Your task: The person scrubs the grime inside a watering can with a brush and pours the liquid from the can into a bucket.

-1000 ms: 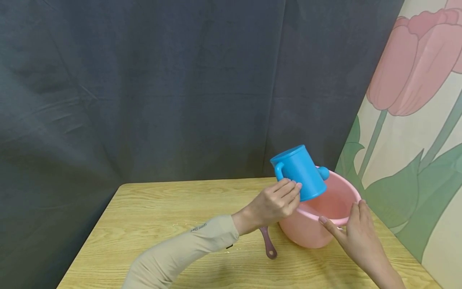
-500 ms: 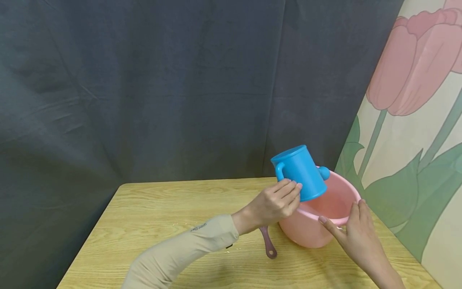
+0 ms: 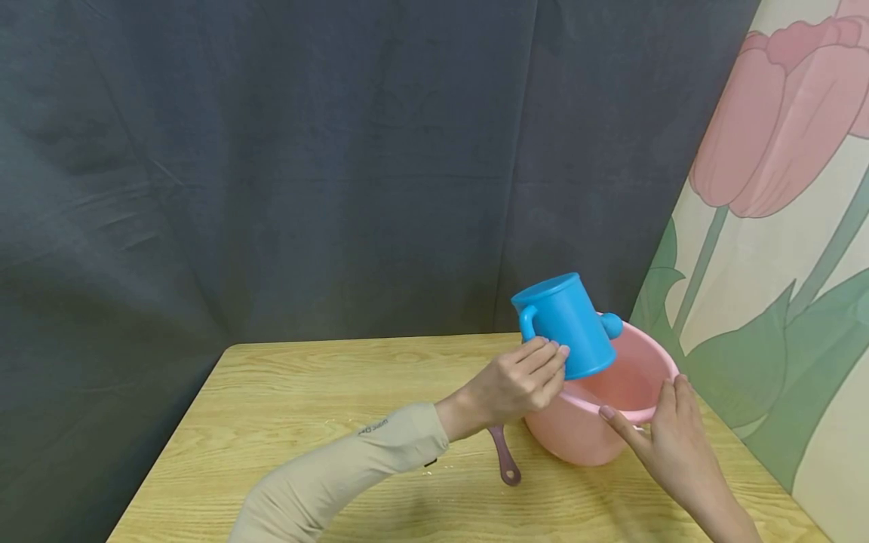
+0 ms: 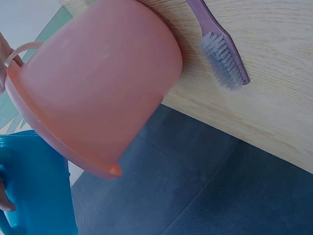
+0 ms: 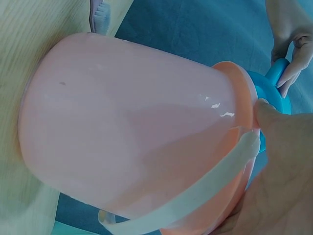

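Note:
My left hand [image 3: 519, 381] grips the handle of a blue watering can [image 3: 573, 328], its round-ended spout pointing right over the mouth of a pink bucket [image 3: 577, 434]. The watering can leans toward the bucket, its body overlapping the rim's left part in the head view. On the bucket's near right side, my right hand [image 3: 682, 441] holds the rim, thumb laid on top and fingers farther round. The right wrist view shows the bucket's pale carrying handle [image 5: 195, 191] hanging down along its outside. The bucket stands on the table.
A purple-handled brush [image 4: 222, 54] with pale bristles lies on the wooden table [image 3: 305, 400] left of the bucket; its head is hidden behind my left hand in the head view. Small droplets dot the tabletop. A dark curtain [image 3: 339, 166] hangs behind, and a tulip-painted wall [image 3: 767, 317] borders the right.
The watering can has shifted very slightly to the right over the bucket. Both hands keep their holds, and the bucket and brush stay in place.

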